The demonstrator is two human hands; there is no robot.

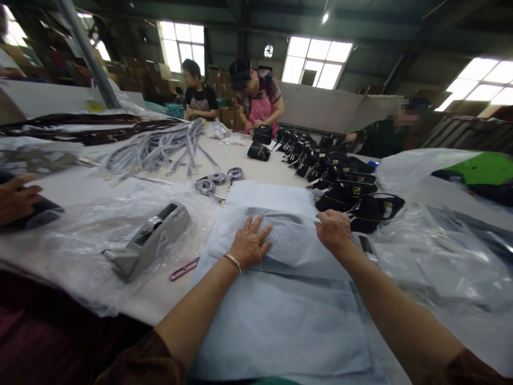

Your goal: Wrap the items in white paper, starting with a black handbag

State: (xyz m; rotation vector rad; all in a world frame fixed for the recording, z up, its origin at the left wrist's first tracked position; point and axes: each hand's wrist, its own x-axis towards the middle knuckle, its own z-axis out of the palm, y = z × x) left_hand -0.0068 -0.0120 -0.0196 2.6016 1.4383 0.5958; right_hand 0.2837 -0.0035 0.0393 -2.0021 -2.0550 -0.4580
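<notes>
A stack of thin, pale bluish-white sheets, which look like tissue paper, lies in front of me. Part of the top layer is folded over a bulky thing, and a dark curved shape shows faintly through it; its kind is hidden. My left hand presses on this covered bulk with the fingers spread. At the right edge of the fold, my right hand is closed, with thumb and fingertips pinching the paper. Just beyond that hand stands a row of small black handbags with white tags.
On the left, a grey tape dispenser rests on clear plastic, near pink thread snips. Coiled straps and a heap of wrapped straps lie farther back. Clear bags cover the right side. Co-workers stand around the table; another person's hand is far left.
</notes>
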